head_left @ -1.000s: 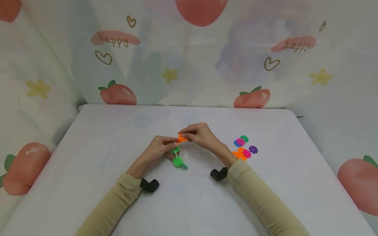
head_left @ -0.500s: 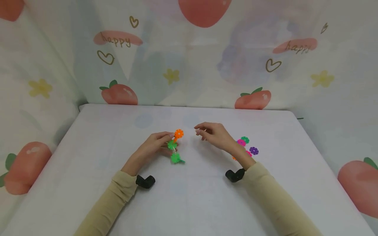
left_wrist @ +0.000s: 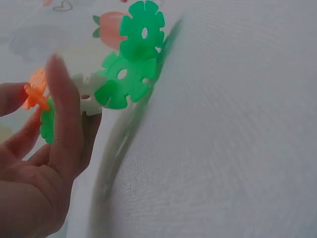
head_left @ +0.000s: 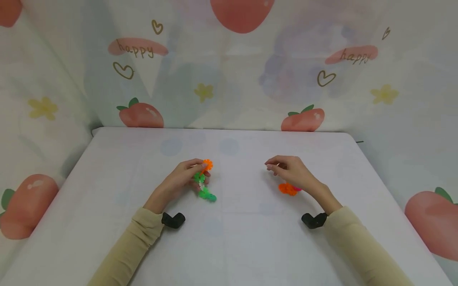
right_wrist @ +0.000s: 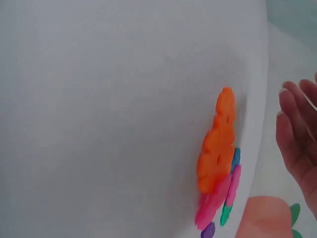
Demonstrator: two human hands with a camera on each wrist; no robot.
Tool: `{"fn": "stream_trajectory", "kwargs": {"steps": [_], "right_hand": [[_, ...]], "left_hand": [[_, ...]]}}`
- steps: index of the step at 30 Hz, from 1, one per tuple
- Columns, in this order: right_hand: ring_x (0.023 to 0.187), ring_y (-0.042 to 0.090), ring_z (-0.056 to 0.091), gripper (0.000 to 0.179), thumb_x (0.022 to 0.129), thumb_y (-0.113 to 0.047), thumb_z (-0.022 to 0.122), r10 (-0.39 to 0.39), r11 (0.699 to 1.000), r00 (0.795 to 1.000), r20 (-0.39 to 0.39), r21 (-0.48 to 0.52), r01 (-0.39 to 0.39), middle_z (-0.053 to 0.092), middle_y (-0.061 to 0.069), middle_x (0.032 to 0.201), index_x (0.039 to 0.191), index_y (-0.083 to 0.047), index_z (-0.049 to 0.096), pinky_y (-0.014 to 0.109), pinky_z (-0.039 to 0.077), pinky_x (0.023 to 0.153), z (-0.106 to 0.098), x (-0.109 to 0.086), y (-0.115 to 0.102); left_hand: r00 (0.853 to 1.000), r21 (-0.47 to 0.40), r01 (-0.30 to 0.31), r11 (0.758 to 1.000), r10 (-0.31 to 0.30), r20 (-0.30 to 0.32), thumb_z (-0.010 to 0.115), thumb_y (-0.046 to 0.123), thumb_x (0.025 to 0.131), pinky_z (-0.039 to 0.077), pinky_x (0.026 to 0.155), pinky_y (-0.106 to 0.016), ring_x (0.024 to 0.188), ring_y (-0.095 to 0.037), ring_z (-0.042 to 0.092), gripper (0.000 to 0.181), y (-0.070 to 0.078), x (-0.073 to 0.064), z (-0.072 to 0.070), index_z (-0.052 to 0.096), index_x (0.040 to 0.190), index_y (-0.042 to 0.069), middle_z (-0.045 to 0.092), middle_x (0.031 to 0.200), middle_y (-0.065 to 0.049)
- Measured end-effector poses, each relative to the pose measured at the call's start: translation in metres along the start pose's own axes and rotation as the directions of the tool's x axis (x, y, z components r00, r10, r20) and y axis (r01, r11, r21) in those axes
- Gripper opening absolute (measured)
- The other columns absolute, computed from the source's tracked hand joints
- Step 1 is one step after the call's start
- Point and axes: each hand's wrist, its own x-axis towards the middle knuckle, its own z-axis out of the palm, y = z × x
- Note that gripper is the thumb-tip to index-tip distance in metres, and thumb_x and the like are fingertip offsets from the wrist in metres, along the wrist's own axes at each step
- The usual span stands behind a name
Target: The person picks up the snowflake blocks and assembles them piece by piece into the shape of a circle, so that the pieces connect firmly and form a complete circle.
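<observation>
My left hand (head_left: 179, 178) pinches a chain of linked plastic snowflake discs. At its top is an orange disc (head_left: 208, 164); below hang a green disc (head_left: 199, 177), a white one and more green. The left wrist view shows the white disc (left_wrist: 88, 94) behind a finger and two linked green discs (left_wrist: 126, 82) beyond it. My right hand (head_left: 295, 171) holds nothing, its fingers loosely bent over the loose discs. Orange snowflake discs (head_left: 287, 189) lie just below that hand, which hides others in the head view.
Pink (right_wrist: 213, 202), blue (right_wrist: 236, 159), green (right_wrist: 226, 214) and purple (right_wrist: 208, 230) discs lie by the orange ones in the right wrist view. A white cloth covers the table (head_left: 236, 246); a printed curtain (head_left: 229, 71) stands behind. Black devices (head_left: 173, 221) sit at both wrists.
The right hand has let go of the orange disc and moved right, over the loose discs. The left hand has shifted slightly left with the chain.
</observation>
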Motion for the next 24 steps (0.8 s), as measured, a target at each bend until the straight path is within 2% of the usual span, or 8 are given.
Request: {"fn": "stream_trajectory", "kwargs": {"steps": [7,13,16,20,24], "right_hand": [[0.092,0.024,0.068,0.02,0.098,-0.012,0.069,0.078,0.99,0.997,0.0,-0.12,-0.078,0.074,0.011,0.108,0.116,-0.005,0.074,0.029,0.056,0.077,-0.016,-0.01,0.021],[0.091,0.03,0.062,0.028,0.093,-0.012,0.075,0.135,0.967,0.99,0.027,-0.222,-0.126,0.069,0.017,0.104,0.115,0.004,0.072,0.033,0.057,0.074,-0.02,-0.009,0.031],[0.089,0.03,0.059,0.028,0.09,-0.011,0.077,0.14,0.957,0.989,0.042,-0.262,-0.125,0.065,0.019,0.102,0.112,0.006,0.072,0.04,0.058,0.078,-0.02,-0.008,0.033],[0.091,0.032,0.058,0.024,0.089,-0.01,0.079,0.13,0.959,0.991,0.037,-0.257,-0.116,0.063,0.021,0.102,0.108,0.004,0.071,0.047,0.059,0.083,-0.02,-0.008,0.033],[0.092,0.032,0.057,0.018,0.089,-0.01,0.079,0.121,0.96,0.992,0.033,-0.26,-0.108,0.064,0.018,0.101,0.102,-0.001,0.07,0.046,0.058,0.081,-0.022,-0.009,0.034]], "left_hand": [[1.0,-0.055,0.0,0.998,0.001,0.019,0.052,0.029,0.109,0.063,0.069,-0.034,0.084,-0.021,0.072,0.039,-0.001,-0.001,-0.001,0.057,0.133,-0.001,0.065,0.11,-0.021],[0.999,-0.104,-0.006,0.995,0.01,0.037,0.049,0.023,0.111,0.064,0.075,-0.037,0.088,-0.022,0.073,0.04,-0.001,-0.002,-0.001,0.051,0.136,-0.008,0.065,0.117,-0.026],[0.999,-0.102,-0.006,0.995,0.011,0.049,0.048,0.02,0.111,0.064,0.077,-0.037,0.09,-0.022,0.073,0.04,-0.001,-0.002,0.0,0.05,0.138,-0.009,0.064,0.122,-0.028],[0.998,-0.091,-0.017,0.996,0.023,0.066,0.049,0.019,0.11,0.064,0.078,-0.036,0.091,-0.022,0.073,0.041,-0.001,-0.001,0.001,0.049,0.139,-0.011,0.063,0.124,-0.029],[0.997,-0.093,-0.019,0.995,0.026,0.07,0.049,0.019,0.11,0.064,0.078,-0.037,0.09,-0.023,0.073,0.04,-0.003,0.0,0.003,0.051,0.135,-0.012,0.063,0.123,-0.029]]}}
